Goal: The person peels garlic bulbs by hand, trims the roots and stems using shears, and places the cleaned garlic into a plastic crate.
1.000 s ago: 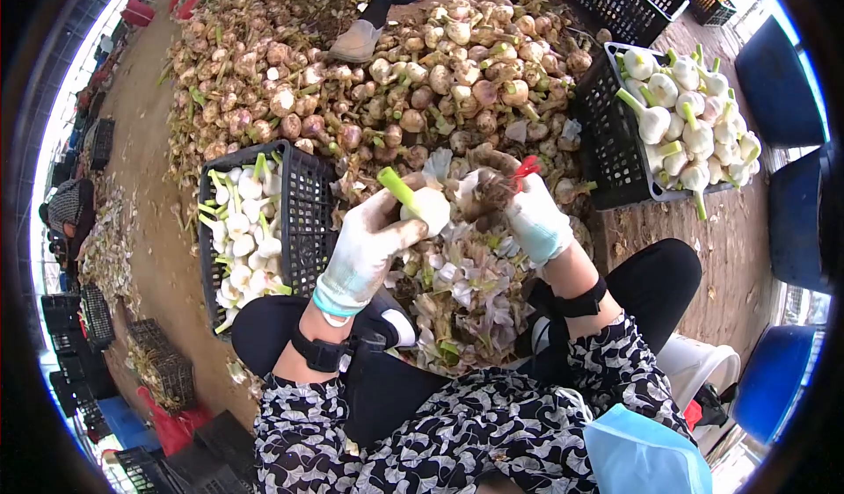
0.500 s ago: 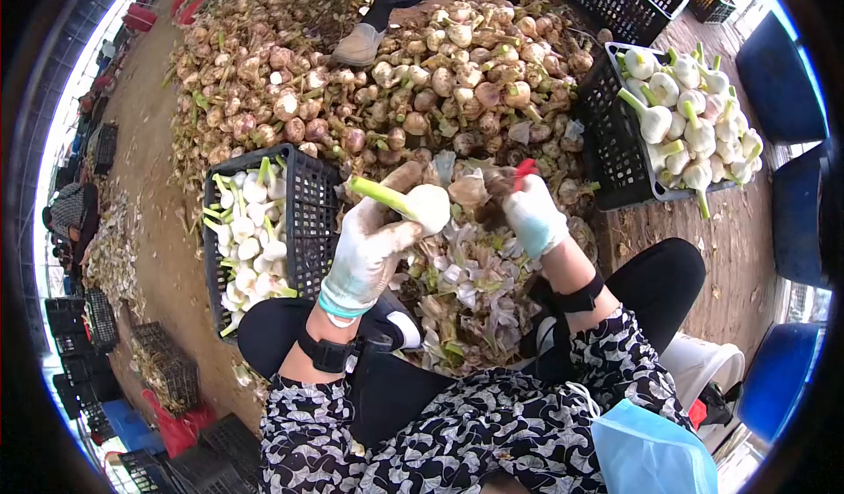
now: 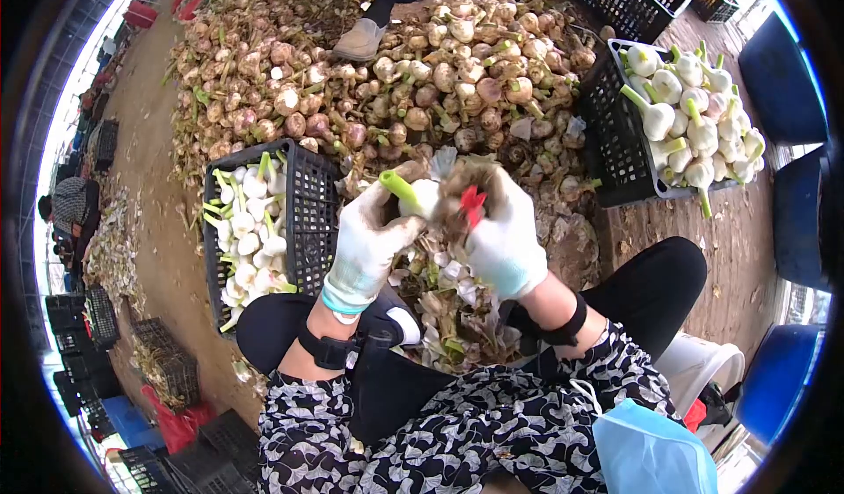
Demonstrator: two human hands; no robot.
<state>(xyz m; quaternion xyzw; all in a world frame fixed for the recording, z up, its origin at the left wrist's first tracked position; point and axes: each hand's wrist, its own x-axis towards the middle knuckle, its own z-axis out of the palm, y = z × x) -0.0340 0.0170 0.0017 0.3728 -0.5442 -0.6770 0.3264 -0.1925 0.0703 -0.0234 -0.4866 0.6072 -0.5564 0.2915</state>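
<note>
Your right hand has closed in beside the garlic bulb, gripping a red-handled tool. Your left hand still clasps that bulb, just right of the left crate.

Two gloved hands meet at chest height above the seated worker's lap.

The left hand, in a soiled white work glove with a teal cuff, is raised with its thumb uppermost and its fingers curled shut in a grip. The right hand, in a matching pale glove, faces it just beside, knuckles towards the camera, fingers bent inward around a red-handled tool whose tip shows between them. Both wrists are bare above the cuffs; a black strap circles each forearm, the left one carrying a small black device. Patterned black-and-white sleeves cover the upper arms, elbows bent and drawn in close to the body.
</note>
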